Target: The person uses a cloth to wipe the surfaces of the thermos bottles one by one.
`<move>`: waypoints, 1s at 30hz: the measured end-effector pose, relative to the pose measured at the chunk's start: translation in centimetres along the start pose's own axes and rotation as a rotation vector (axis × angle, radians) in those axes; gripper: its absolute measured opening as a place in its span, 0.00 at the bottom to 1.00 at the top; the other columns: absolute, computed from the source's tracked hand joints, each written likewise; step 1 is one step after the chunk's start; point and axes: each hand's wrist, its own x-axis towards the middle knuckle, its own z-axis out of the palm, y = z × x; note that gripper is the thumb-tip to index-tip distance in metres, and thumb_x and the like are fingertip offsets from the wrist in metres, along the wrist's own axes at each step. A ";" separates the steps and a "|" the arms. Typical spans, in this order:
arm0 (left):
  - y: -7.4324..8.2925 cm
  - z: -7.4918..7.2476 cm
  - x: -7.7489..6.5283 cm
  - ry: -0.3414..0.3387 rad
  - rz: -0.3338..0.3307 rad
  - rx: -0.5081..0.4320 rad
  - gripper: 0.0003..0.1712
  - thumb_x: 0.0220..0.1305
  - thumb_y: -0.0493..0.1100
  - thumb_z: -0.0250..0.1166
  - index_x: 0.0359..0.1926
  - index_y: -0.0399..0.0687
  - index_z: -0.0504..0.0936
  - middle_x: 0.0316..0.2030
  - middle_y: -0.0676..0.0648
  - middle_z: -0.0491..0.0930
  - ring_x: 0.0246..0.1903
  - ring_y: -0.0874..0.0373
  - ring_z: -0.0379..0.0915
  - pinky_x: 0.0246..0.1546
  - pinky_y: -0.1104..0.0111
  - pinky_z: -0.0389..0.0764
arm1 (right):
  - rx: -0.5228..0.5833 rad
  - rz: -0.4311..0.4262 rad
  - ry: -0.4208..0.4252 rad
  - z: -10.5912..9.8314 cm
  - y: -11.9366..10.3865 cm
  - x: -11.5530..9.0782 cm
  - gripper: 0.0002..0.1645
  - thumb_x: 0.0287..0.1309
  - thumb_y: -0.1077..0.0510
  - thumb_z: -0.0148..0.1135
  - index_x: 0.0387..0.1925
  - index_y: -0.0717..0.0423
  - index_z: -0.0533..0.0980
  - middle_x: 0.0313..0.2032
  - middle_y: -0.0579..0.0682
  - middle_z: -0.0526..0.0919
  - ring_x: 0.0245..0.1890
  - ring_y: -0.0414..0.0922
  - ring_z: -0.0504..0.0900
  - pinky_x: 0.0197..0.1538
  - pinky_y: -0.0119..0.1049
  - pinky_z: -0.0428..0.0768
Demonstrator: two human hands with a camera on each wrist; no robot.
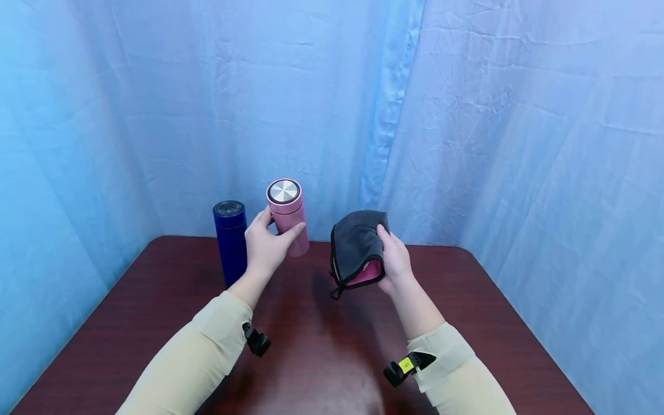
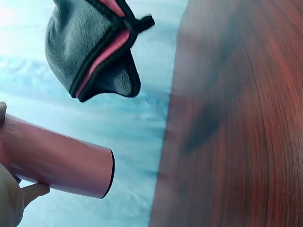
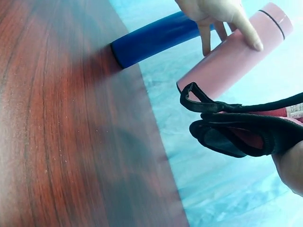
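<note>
My left hand (image 1: 267,245) grips a pink thermos bottle (image 1: 298,243) round its body and holds it above the table, its silver-topped lid upward and slightly tilted. In the left wrist view the base of the pink bottle (image 2: 80,165) hangs free. My right hand (image 1: 396,259) holds a folded dark grey cloth (image 1: 355,239) with black edging, a pink lining and a small black loop. From the right wrist, the loop of the cloth (image 3: 191,99) appears in front of the pink bottle's lower end; whether they touch I cannot tell. The right fingers behind the cloth are hidden.
A dark blue thermos bottle (image 1: 231,248) stands upright on the table, just left of my left hand. The reddish-brown wooden table (image 1: 311,357) reaches back to light blue curtains (image 1: 249,104), which hang behind it and along both sides.
</note>
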 end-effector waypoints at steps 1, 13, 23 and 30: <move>-0.3 0.1 0.0 -0.005 -0.019 0.014 0.30 0.52 0.58 0.80 0.51 0.51 0.83 0.47 0.48 0.84 0.49 0.55 0.78 0.49 0.54 0.81 | -0.010 0.005 0.006 0.0 0.2 0.2 0.32 0.78 0.42 0.49 0.76 0.48 0.62 0.66 0.49 0.72 0.62 0.44 0.75 0.62 0.37 0.76; -3.7 1.7 -0.1 -0.074 -0.184 0.186 0.31 0.55 0.58 0.78 0.54 0.48 0.80 0.48 0.44 0.83 0.50 0.48 0.78 0.53 0.51 0.79 | -0.073 0.107 0.105 -0.3 2.7 2.0 0.44 0.75 0.41 0.54 0.81 0.48 0.49 0.71 0.51 0.67 0.66 0.47 0.72 0.67 0.44 0.71; -4.5 1.6 -0.4 -0.104 -0.278 0.266 0.32 0.55 0.61 0.77 0.55 0.49 0.81 0.48 0.43 0.84 0.49 0.45 0.79 0.52 0.49 0.79 | -0.038 0.139 0.107 0.3 4.1 2.4 0.47 0.74 0.42 0.56 0.82 0.50 0.46 0.74 0.52 0.62 0.69 0.49 0.68 0.70 0.47 0.68; -4.9 1.7 -0.1 -0.131 -0.310 0.291 0.35 0.56 0.63 0.75 0.59 0.50 0.78 0.51 0.43 0.83 0.50 0.45 0.79 0.53 0.47 0.78 | -0.047 0.140 0.104 0.7 4.6 2.4 0.45 0.74 0.42 0.56 0.81 0.50 0.48 0.74 0.52 0.63 0.69 0.49 0.68 0.70 0.47 0.68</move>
